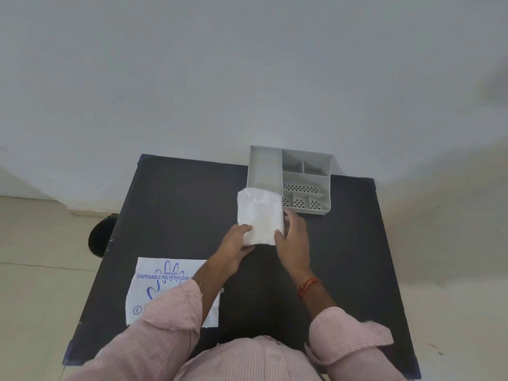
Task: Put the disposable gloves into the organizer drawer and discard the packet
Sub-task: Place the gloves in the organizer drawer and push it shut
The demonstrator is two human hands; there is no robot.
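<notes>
Gloves [259, 215], a folded white stack, are clamped at the near end by the fingers [245, 229] of your left hand [233, 250] and right hand [294, 243]. The far end reaches the organizer [326, 185] at its long left compartment. The packet [154, 291] lies flat on the counter [170, 204], partly under your left sleeve [170, 314].
</notes>
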